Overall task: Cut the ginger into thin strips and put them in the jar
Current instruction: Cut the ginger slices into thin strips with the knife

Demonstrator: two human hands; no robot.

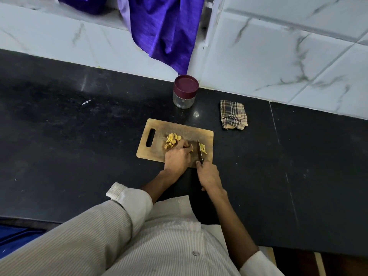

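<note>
1. Spreading across the whole view, the black stone table (79, 136) runs along a white marble-patterned tiled wall (278, 62), where a purple cloth (159, 26) hangs down.
2. A wooden cutting board (179, 126) with a handle slot lies on the table in front of the person.
3. A folded checked rag (233, 114) sits to the right, apart from the board.
4. A glass jar (184, 94) with a maroon lid on stands beyond the board, near the wall.
5. The left hand (177, 158) presses curled fingers on a ginger piece (191, 147) beside the blade.
6. The right hand (208, 174) grips the knife (200, 150), blade down on the board.
7. Ginger slices (172, 139) lie heaped by the left fingers.
8. Thin ginger strips (203, 148) lie right of the blade.
</note>
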